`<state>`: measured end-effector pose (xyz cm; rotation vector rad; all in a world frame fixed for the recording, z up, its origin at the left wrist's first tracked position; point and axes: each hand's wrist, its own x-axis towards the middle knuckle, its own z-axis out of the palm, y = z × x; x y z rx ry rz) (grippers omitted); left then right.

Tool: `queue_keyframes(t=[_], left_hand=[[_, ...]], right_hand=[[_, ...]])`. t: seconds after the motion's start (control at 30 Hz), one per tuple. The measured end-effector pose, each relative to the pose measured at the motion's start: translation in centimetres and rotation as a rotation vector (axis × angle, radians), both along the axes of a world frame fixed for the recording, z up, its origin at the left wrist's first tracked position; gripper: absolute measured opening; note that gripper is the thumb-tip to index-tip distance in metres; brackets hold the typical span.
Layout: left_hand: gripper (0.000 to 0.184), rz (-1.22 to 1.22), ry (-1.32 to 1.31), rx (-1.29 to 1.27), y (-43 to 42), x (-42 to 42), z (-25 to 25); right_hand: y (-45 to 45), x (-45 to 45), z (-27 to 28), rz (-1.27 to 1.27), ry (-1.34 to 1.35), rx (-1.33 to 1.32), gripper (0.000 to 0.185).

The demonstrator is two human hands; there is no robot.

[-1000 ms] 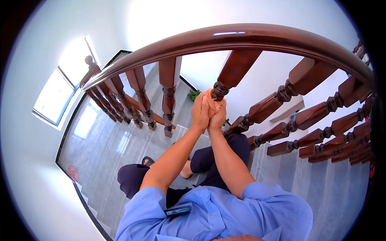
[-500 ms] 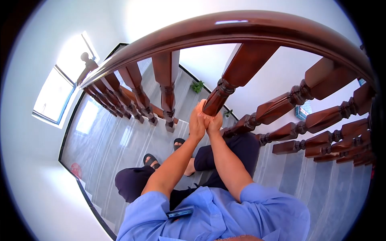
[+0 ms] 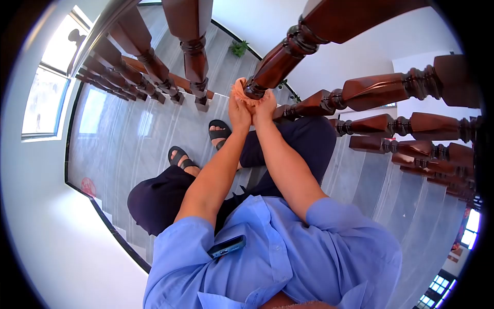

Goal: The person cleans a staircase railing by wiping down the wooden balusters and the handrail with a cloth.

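Note:
An orange cloth [image 3: 240, 90] is wrapped round the lower part of a dark wooden baluster [image 3: 274, 66]. My left hand [image 3: 240, 114] presses it from the left, with the fingers closed about the post. On the other side my right hand [image 3: 264, 107] grips the cloth too, and the two hands meet at the front. Both sets of fingertips are partly hidden behind the cloth and the post.
More balusters [image 3: 381, 87] run down to the right beside grey stair steps [image 3: 381, 180]. Others [image 3: 194, 56] stand at the left. My sandalled feet [image 3: 180, 158] rest on the grey landing. A phone [image 3: 227, 247] pokes from my shirt pocket. A green plant [image 3: 239, 48] is farther off.
The view has tipped downward, so the handrail's top has mostly left the picture. More of the orange cloth shows around the baluster. Both hands still hold it low on the post.

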<state>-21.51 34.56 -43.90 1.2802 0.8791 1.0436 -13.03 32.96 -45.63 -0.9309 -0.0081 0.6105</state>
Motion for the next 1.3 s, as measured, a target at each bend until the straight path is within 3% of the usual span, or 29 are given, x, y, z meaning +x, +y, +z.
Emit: queue_keyframes(t=[0.1, 0.13, 0.17, 0.23, 0.3, 0.37, 0.4, 0.43, 0.5, 0.53, 0.6, 0.73, 0.8, 0.83, 0.9, 1.0, 1.07, 1.17, 1.2, 1.23, 1.3], left_hand=[[0.044, -0.091, -0.051, -0.018, 0.4, -0.4, -1.0], [0.040, -0.091, -0.084, -0.053, 0.3, -0.3, -0.2], [0.036, -0.091, -0.117, -0.087, 0.2, -0.4, 0.5], [0.035, -0.113, -0.140, -0.174, 0.3, -0.3, -1.4], [0.036, -0.122, 0.174, -0.150, 0.8, -0.5, -3.5], [0.038, -0.182, 0.144, -0.144, 2.2, -0.9, -4.5], [0.040, -0.238, 0.123, -0.134, 2.7, -0.9, -4.7], [0.040, -0.229, 0.118, -0.142, 3.0, -0.4, -4.1], [0.042, -0.243, -0.099, -0.366, 3.7, 0.5, -2.5], [0.042, -0.238, -0.102, -0.372, 4.0, 0.3, -1.3], [0.045, -0.324, -0.196, -0.709, 4.7, 0.3, 0.8], [0.048, -0.282, -0.145, -0.653, 3.3, 0.2, -0.6], [0.052, -0.357, -0.315, -0.311, 2.0, -0.4, 0.6], [0.052, -0.355, -0.302, -0.313, 1.4, -0.3, -0.2], [0.056, -0.277, -0.260, -0.695, -0.1, -0.4, -1.1], [0.054, -0.159, -0.181, -0.509, -0.2, -0.6, -1.7], [0.052, -0.150, -0.148, -0.405, 0.8, 0.0, -2.1], [0.042, -0.339, -0.206, -0.081, 3.5, 0.7, -2.4], [0.042, -0.440, -0.468, -0.412, 3.7, 0.9, -1.4], [0.042, -0.442, -0.477, -0.405, 3.6, 1.0, -0.2], [0.041, -0.392, -0.543, -0.509, 3.4, 0.8, 1.5]], right_hand=[[1.0, 1.0, 1.6, 0.054, 0.078, 0.147, 0.023], [1.1, 1.1, 2.0, 0.116, 0.019, 0.083, 0.044], [1.0, 0.7, 2.3, 0.122, 0.024, 0.080, 0.044], [0.7, -0.8, 5.7, 0.204, 0.288, 0.271, 0.044], [0.8, -0.6, 2.6, 0.195, 0.344, 0.220, 0.041], [0.3, -0.5, -1.5, 0.217, 0.232, 0.003, 0.036], [0.1, -0.5, -3.1, 0.149, 0.316, -0.134, 0.035], [0.2, -1.9, -1.0, 0.158, 0.312, -0.143, 0.035], [-0.5, -5.0, 2.6, -0.025, 0.252, -0.416, 0.035], [-0.6, -5.4, 2.5, -0.021, 0.249, -0.423, 0.035], [-0.5, -5.6, 2.4, -0.082, 0.393, -0.348, 0.025], [0.3, 0.1, -2.4, 0.078, 0.359, -0.111, 0.029], [1.8, 1.8, -0.5, 0.053, 0.335, 0.120, 0.030], [2.1, 2.4, -0.5, 0.051, 0.348, 0.121, 0.030], [2.2, 3.0, -0.9, 0.255, 0.290, 0.145, 0.043], [2.6, 3.2, -1.4, 0.372, 0.267, 0.189, 0.045], [2.0, 1.2, 1.2, 0.364, 0.249, 0.192, 0.039], [0.7, -1.5, 3.2, 0.241, 0.183, 0.118, 0.029], [0.4, -1.7, 2.5, 0.162, 0.169, 0.000, 0.028], [0.2, -1.6, 1.5, 0.084, 0.158, -0.114, 0.027], [-0.6, -1.9, 0.4, 0.059, 0.167, -0.054, 0.026]])
